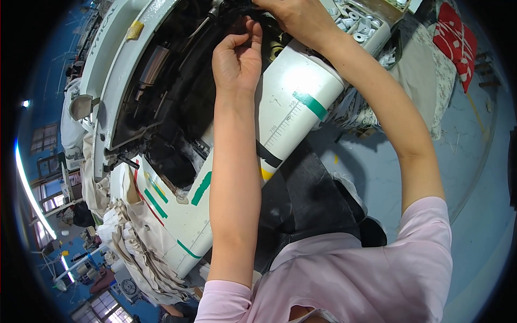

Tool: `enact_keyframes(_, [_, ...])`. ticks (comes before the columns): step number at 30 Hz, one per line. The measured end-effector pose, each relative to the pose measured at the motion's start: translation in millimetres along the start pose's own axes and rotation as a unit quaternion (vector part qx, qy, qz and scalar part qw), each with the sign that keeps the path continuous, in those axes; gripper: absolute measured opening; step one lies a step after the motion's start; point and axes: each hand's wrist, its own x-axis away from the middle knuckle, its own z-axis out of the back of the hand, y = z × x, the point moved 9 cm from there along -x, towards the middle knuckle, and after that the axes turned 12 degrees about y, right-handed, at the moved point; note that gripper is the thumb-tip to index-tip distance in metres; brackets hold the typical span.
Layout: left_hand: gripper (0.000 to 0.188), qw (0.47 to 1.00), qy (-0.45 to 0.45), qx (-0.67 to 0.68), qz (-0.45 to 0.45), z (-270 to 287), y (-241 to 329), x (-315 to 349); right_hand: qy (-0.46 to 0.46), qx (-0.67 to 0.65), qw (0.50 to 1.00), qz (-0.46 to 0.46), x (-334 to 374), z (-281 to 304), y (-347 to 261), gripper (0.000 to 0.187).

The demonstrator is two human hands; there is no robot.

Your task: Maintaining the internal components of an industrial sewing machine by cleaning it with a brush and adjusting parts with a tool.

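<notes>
A sewing machine (116, 59) is tipped back on its hinges, so its dark underside with rods and a silver cylinder (154, 65) lies exposed. My left hand (237, 62) is raised over the opening, palm up, thumb and curled fingers drawn together near the dark mechanism. Whatever may be between them is too small to make out. My right hand (301, 20) reaches in from the right at the top edge, fingers bent toward the same mechanism. Its fingertips are partly cut off, and what they grip is hidden.
The white table (293, 81) carries ruler marks and green, black and yellow tape. A tray of white bobbins (363, 28) stands beside my right forearm. Beige cloth (151, 258) is heaped at the left, and a red patterned cloth (455, 40) lies far right.
</notes>
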Motion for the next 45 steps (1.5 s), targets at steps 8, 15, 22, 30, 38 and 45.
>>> enact_keyframes(8, [0.025,1.0,-0.008,-0.013,-0.006,-1.5,-0.5,0.5,0.017,0.003,1.0,0.001,-0.1,2.5,0.8,0.012])
enact_keyframes(15, [0.025,1.0,-0.007,-0.013,-0.003,-0.8,0.1,0.0,0.027,-0.003,1.0,-0.005,-1.4,5.4,1.5,0.011])
enact_keyframes(22, [0.026,1.0,-0.001,0.008,-0.004,-0.1,2.9,2.2,-0.013,0.013,1.0,0.024,-0.5,1.7,-7.3,0.012])
enact_keyframes(30, [0.029,0.998,-0.025,0.045,0.04,-1.7,-0.9,-1.3,0.014,0.026,0.999,0.026,-0.9,2.5,-2.1,0.012])
enact_keyframes(38, [0.026,0.998,-0.047,0.035,0.031,-6.2,-0.5,0.6,0.007,0.028,1.0,0.0,2.0,1.3,5.3,0.014])
enact_keyframes(45, [0.026,0.998,-0.033,0.038,0.028,-3.1,0.7,1.1,0.029,0.009,0.999,-0.02,1.0,5.9,5.3,0.013])
